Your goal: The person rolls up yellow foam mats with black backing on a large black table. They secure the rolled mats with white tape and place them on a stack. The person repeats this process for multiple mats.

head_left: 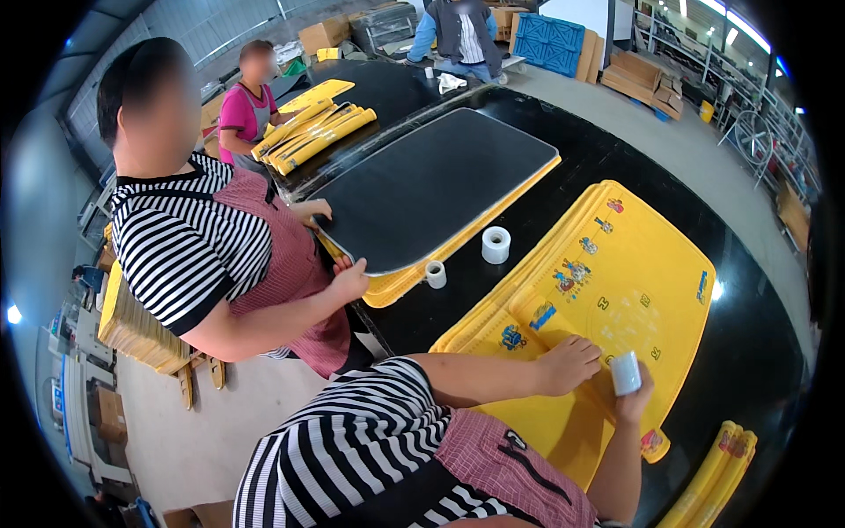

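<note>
My right hand point(635, 398) is wrapped round a roll of whitish film or tape point(626, 373), held above a yellow printed panel point(647, 264). Just left of the roll is my left hand point(570, 365), its fingers curled together low over the panel; whatever they pinch is hidden. Cartoon figures and letters decorate the panel, which tops a stack of similar yellow sheets. Beneath my hands, a narrow yellow piece appears to lie across it, one rounded end point(654, 444) showing beside my right forearm.
Yellow long pieces point(717, 475) lie at the lower right. Two white rolls point(495, 245) point(436, 275) stand on the black table. A co-worker point(238, 229) at left grips a black board point(440, 189) with yellow beneath. Farther off, two people stand by yellow bundles point(312, 136).
</note>
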Demonstrator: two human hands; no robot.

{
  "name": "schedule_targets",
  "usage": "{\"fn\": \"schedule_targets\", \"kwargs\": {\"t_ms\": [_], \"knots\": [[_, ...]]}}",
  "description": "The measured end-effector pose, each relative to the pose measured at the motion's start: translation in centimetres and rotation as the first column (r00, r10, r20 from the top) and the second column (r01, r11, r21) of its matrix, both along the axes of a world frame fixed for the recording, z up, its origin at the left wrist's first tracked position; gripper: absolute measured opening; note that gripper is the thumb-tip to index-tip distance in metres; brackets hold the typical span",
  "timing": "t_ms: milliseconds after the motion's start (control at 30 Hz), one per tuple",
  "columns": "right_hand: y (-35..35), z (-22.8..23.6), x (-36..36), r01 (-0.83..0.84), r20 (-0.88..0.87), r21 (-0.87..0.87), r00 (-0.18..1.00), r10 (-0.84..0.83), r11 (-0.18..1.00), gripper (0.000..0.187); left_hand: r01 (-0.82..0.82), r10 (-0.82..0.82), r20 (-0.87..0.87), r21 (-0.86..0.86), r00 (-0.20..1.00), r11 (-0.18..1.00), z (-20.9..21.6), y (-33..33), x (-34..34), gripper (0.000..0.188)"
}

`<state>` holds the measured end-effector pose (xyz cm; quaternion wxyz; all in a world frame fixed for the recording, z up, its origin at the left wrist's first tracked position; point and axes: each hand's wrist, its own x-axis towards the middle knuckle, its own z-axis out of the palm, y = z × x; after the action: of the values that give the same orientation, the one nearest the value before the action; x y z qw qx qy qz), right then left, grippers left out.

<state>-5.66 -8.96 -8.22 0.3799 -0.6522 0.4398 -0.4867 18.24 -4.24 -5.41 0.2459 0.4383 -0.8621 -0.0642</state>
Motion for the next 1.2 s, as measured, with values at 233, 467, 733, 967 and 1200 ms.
{"fn": "schedule_targets", "kwargs": {"t_ms": [233, 467, 733, 967, 1200], "knots": [[-8.4, 2.0, -1.9, -0.031, -0.273, -0.188, 0.962, -0.021, 0.982, 0.025, 0.007, -0.027, 0.368, 0.056, 0.929, 0.998, -3.3, -4.8, -1.1, 0.064], [-1.0, 1.4, -0.2, -0.121, -0.283, -0.362, 0.959, 0.014, 0.924, 0.032, -0.003, -0.003, 0.402, 0.014, 0.916, 1.0, 1.9, -11.9, -2.8, 0.056], [4.5, 2.9, 0.5, -0.169, -0.43, -0.371, 0.903, -0.008, 0.913, 0.045, 0.155, -0.169, 0.283, 0.072, 0.944, 0.985, 1.7, -8.4, -1.0, 0.057], [13.4, 3.9, 1.9, -0.183, -0.335, -0.348, 0.94, 0.06, 0.92, 0.056, 0.156, -0.317, 0.235, 0.523, 0.919, 0.838, 4.3, 0.0, 1.2, 0.048], [-1.3, 5.7, 1.5, 0.055, -0.156, 0.022, 0.986, -0.051, 0.998, 0.025, 0.111, -0.118, 0.187, 0.05, 0.975, 0.993, 4.3, -3.8, 0.3, 0.022]]}}
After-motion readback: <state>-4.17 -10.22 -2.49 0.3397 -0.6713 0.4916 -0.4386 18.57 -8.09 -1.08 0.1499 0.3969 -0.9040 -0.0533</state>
